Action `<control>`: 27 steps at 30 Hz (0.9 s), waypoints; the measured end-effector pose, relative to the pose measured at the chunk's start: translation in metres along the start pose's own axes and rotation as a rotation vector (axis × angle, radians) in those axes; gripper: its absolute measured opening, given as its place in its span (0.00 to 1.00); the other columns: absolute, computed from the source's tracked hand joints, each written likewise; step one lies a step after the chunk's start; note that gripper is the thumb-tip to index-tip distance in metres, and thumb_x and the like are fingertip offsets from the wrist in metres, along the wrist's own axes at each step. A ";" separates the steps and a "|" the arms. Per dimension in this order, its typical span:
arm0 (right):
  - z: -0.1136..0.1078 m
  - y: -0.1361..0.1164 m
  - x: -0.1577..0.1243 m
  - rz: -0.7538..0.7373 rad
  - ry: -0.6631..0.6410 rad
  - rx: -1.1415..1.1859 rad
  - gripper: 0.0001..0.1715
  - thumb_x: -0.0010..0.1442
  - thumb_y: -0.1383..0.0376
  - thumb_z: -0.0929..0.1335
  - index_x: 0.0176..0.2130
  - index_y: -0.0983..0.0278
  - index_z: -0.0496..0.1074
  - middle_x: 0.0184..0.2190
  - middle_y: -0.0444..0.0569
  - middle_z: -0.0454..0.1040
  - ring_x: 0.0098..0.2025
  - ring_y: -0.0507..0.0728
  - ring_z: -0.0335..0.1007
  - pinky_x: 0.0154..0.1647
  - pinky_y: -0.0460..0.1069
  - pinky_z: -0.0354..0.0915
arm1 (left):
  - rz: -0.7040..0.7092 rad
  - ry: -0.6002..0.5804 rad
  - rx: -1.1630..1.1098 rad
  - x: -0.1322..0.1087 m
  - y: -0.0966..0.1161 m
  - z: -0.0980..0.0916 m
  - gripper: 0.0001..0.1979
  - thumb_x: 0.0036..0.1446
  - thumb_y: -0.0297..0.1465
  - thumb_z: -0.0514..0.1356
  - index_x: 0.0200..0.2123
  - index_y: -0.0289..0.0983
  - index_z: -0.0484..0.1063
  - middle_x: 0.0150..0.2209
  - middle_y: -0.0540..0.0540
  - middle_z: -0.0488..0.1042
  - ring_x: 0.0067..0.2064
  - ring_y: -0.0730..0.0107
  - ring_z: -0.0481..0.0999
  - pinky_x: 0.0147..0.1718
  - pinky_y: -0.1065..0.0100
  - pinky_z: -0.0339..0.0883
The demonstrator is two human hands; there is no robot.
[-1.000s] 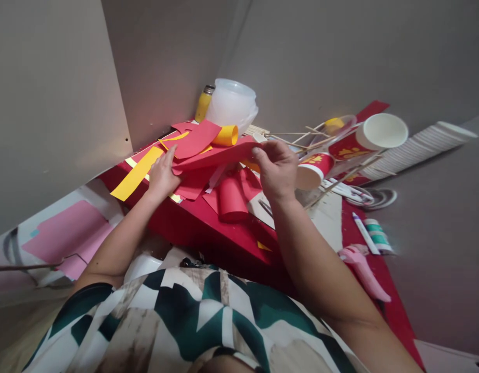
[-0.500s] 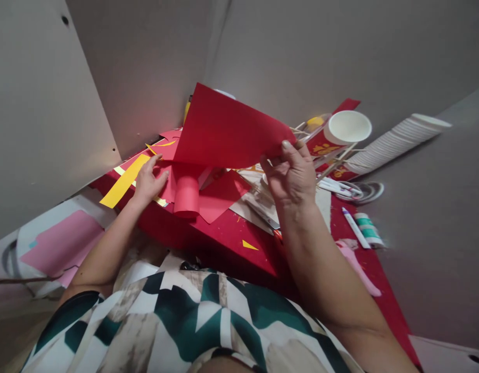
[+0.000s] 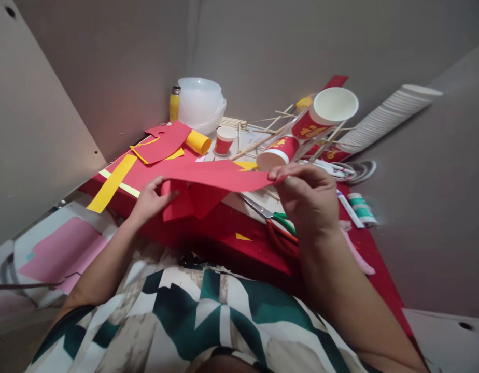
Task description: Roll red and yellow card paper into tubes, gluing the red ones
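A red paper sheet (image 3: 224,178) is stretched between my two hands, tilted almost edge-on to the camera. My right hand (image 3: 311,197) pinches its right end between thumb and fingers. At the left end, my left hand (image 3: 149,201) has its thumb and fingers closed about the edge. More red paper (image 3: 177,206) hangs under the sheet by my left hand, partly hidden. Scissors (image 3: 261,209) with green and orange handles lie beneath my right hand, their handles partly covered by it.
Yellow strip (image 3: 113,182) and red pieces lie left. Behind stand a yellow bottle (image 3: 174,106), clear tub (image 3: 200,106), yellow paper roll (image 3: 198,142) and small cup (image 3: 226,141). Rightward are wooden sticks (image 3: 258,143), paper cups (image 3: 311,122), a cup stack (image 3: 391,116) and a marker (image 3: 350,210).
The red sheet has come down from a raised, face-on position to nearly level. My right hand has moved right and turned over. The tub and small cup behind now show.
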State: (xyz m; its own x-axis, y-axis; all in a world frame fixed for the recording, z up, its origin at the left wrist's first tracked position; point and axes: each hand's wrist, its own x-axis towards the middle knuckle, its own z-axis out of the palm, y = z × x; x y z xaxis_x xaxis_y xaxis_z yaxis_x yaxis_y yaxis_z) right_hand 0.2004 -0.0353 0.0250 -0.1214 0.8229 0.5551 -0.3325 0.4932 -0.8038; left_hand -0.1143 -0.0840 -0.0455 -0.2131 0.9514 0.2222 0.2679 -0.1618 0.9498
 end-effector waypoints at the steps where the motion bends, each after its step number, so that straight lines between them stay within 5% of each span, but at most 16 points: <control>1: -0.005 -0.003 -0.007 -0.018 -0.045 -0.050 0.08 0.48 0.61 0.81 0.29 0.57 0.81 0.27 0.43 0.78 0.34 0.53 0.75 0.44 0.51 0.74 | -0.013 0.011 -0.025 0.001 0.001 -0.002 0.23 0.42 0.40 0.74 0.41 0.36 0.80 0.41 0.44 0.82 0.44 0.55 0.80 0.45 0.61 0.73; 6: -0.028 -0.021 -0.035 0.034 -0.278 -0.266 0.02 0.55 0.63 0.78 0.31 0.56 0.82 0.28 0.46 0.80 0.37 0.57 0.78 0.45 0.55 0.74 | -0.089 0.090 -0.193 0.003 0.006 -0.014 0.22 0.39 0.40 0.76 0.37 0.36 0.80 0.31 0.48 0.78 0.32 0.69 0.75 0.34 0.69 0.71; 12: -0.041 -0.019 -0.059 0.168 -0.563 -0.493 0.02 0.60 0.66 0.74 0.34 0.60 0.81 0.33 0.50 0.83 0.41 0.57 0.80 0.45 0.53 0.75 | 0.098 0.401 -0.293 0.018 0.015 -0.035 0.19 0.37 0.34 0.76 0.35 0.36 0.80 0.24 0.55 0.70 0.26 0.79 0.65 0.30 0.75 0.63; 17: -0.041 -0.007 -0.073 0.201 -0.631 -0.693 0.08 0.65 0.62 0.70 0.36 0.62 0.79 0.33 0.49 0.82 0.38 0.55 0.78 0.42 0.52 0.73 | 0.266 0.618 -0.337 0.034 0.018 -0.038 0.17 0.31 0.30 0.72 0.31 0.35 0.78 0.25 0.54 0.73 0.27 0.79 0.66 0.31 0.74 0.63; 23: -0.036 -0.011 -0.068 0.085 -0.491 -1.066 0.16 0.66 0.57 0.68 0.48 0.63 0.77 0.46 0.56 0.81 0.46 0.60 0.79 0.48 0.55 0.73 | 0.384 0.723 -0.315 0.043 0.019 -0.034 0.14 0.35 0.23 0.64 0.31 0.34 0.75 0.30 0.52 0.75 0.31 0.77 0.70 0.33 0.74 0.66; 27: -0.022 -0.007 -0.054 0.118 -0.723 -1.352 0.30 0.65 0.56 0.69 0.62 0.65 0.68 0.62 0.62 0.71 0.59 0.67 0.71 0.53 0.58 0.71 | 0.343 0.801 -0.245 0.047 0.016 -0.031 0.13 0.41 0.21 0.60 0.34 0.33 0.74 0.33 0.52 0.74 0.34 0.77 0.71 0.38 0.73 0.69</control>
State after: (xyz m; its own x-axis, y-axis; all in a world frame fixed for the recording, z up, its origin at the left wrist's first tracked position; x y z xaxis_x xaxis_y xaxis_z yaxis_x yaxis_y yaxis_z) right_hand 0.2302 -0.0768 -0.0041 -0.6316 0.7633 0.1363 0.7335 0.6451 -0.2141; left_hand -0.1491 -0.0502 -0.0130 -0.7728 0.3885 0.5019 0.2492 -0.5415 0.8029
